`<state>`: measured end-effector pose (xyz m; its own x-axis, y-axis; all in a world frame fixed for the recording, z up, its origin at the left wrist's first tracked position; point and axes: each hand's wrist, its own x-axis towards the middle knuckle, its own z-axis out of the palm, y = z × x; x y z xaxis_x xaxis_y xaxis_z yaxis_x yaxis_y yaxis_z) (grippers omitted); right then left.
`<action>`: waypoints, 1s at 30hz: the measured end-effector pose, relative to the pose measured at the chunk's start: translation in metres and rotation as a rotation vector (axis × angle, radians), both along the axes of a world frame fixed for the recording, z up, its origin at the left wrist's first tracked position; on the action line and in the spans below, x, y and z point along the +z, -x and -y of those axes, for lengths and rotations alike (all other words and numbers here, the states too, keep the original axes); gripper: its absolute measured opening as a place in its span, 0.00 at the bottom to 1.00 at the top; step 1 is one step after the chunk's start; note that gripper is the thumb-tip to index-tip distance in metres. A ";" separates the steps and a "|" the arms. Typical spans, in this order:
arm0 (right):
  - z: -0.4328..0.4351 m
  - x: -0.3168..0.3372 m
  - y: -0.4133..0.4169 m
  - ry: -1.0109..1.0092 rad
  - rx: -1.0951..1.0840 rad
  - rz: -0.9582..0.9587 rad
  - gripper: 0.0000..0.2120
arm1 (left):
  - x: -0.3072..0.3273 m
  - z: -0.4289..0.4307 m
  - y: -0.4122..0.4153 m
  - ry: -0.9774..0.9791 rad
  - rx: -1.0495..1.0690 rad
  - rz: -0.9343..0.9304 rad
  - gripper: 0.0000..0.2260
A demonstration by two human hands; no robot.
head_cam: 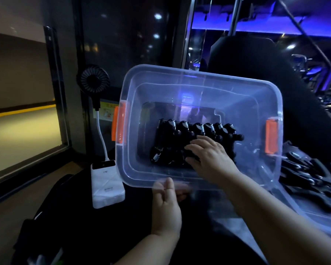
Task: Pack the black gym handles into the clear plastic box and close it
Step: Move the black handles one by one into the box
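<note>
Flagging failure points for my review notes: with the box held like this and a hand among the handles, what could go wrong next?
1. The left hand pinches only the near rim of the clear plastic box, which looks tilted; it could slip and the packed handles slide.
2. More loose handles lie outside at the right; closing now would likely leave them unpacked.

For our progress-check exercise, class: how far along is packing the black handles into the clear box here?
Done: a batch of black handles lies in the clear box. In hand: the right hand rests on them inside while the left hand grips the near rim. Left: loose handles lie outside to the right, and the box stands open, no lid on, orange latches unfastened.
</note>
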<state>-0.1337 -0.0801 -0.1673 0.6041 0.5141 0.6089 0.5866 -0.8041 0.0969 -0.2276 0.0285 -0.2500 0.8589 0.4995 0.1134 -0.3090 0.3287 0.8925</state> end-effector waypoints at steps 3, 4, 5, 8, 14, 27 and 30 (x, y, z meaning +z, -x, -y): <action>0.023 0.000 0.012 -0.106 -0.073 -0.021 0.22 | 0.007 0.001 0.004 -0.003 0.002 0.035 0.11; 0.031 -0.001 0.016 -0.116 -0.088 -0.023 0.22 | 0.008 0.002 0.005 0.003 0.004 0.039 0.12; 0.038 -0.003 0.020 -0.115 -0.102 -0.022 0.22 | 0.007 0.001 0.005 0.008 0.005 0.042 0.12; 0.063 -0.014 0.033 -0.100 -0.151 -0.039 0.23 | 0.009 0.003 0.006 0.019 -0.003 0.045 0.13; 0.119 -0.030 0.047 -0.023 -0.169 -0.035 0.24 | 0.012 0.010 0.007 0.025 0.004 0.034 0.14; 0.212 -0.041 0.051 -0.506 -0.490 -0.019 0.16 | 0.015 0.016 0.007 0.010 0.016 0.021 0.14; 0.233 -0.043 0.041 -0.466 -0.726 -0.221 0.22 | 0.016 0.018 0.008 0.002 0.024 0.024 0.14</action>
